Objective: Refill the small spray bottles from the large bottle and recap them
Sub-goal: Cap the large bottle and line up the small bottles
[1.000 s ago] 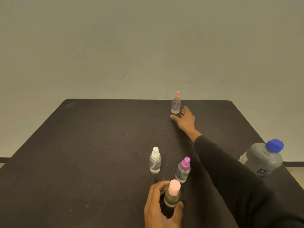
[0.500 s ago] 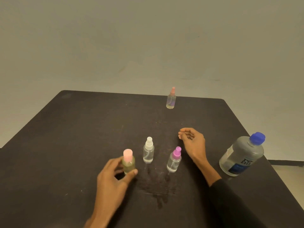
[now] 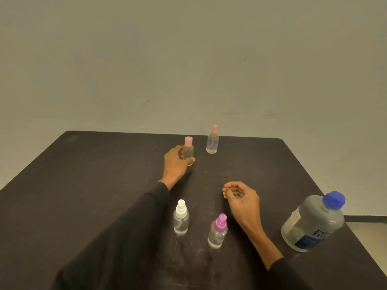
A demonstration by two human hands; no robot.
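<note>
Yellowish liquid shows in the pink-capped bottle [image 3: 188, 152] that the left hand [image 3: 175, 164] grips at the table's [image 3: 83, 174] far side beside a capped spray bottle [image 3: 212, 141], seemingly setting it aside, while the right hand [image 3: 240, 198], loosely curled and empty, must next uncap the large bottle [image 3: 313, 223] nearby.

Setting: bare indoor room, kind unclear. Evidence: plain wall [image 3: 188, 59]; dark desk [image 3: 83, 185]; floor [image 3: 372, 229] at right.
</note>
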